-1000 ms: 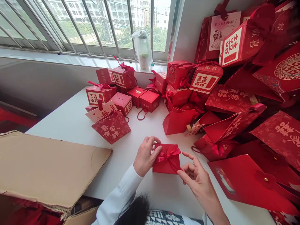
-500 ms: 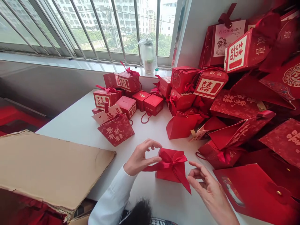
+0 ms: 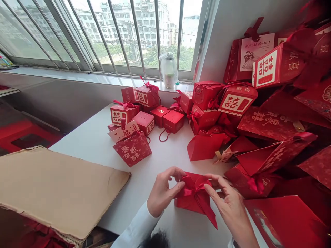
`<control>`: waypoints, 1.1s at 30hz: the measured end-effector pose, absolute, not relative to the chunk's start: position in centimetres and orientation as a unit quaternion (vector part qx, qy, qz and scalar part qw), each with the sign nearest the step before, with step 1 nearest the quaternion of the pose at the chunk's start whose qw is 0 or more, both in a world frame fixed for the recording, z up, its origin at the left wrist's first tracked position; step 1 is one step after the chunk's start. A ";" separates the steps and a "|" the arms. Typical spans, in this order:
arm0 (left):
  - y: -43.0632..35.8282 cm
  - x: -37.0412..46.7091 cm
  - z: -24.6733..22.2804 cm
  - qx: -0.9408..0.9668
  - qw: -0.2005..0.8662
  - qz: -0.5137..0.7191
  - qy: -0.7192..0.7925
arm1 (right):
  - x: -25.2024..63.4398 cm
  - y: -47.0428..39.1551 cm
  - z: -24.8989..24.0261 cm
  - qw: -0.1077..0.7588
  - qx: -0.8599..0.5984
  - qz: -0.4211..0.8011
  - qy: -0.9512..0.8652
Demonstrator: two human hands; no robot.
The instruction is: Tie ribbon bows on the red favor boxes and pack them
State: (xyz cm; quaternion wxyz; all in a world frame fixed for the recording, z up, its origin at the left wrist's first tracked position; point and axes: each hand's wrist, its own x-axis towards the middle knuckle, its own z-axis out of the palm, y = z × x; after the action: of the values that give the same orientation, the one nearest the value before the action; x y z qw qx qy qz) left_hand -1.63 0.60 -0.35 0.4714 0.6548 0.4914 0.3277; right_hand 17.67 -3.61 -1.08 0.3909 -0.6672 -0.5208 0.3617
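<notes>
A small red box sits on the white table near its front edge, with a red ribbon bow on top. My left hand pinches the bow's left loop between thumb and fingers. From the right, my right hand has its thumb and fingertips closed on the right loop. One ribbon tail hangs down over the box's front right side. Another tail is not visible behind my left hand.
Red gift boxes stand at the back of the white table. A large pile of red boxes and bags fills the right. An open cardboard box lies left. A bagged bottle stands on the windowsill.
My right hand has moved in from beside the box and closed on the bow's right loop. My left hand has come further over the left loop. The view has shifted slightly.
</notes>
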 end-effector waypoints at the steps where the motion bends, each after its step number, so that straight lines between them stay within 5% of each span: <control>1: 0.6 -1.5 -0.3 0.653 0.471 0.330 0.494 | 17.5 -3.6 -1.1 0.389 -0.666 0.364 -0.522; 33: 0.2 -0.8 -2.0 0.678 0.391 0.396 0.480 | 16.8 -3.8 -1.9 0.408 -0.682 0.335 -0.505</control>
State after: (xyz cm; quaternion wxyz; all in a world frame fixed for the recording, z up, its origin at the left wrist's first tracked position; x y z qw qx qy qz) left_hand -0.75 0.16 -2.02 0.3909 0.6781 0.4804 0.3957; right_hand 16.78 -3.78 -1.93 0.4083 -0.6825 -0.5051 0.3353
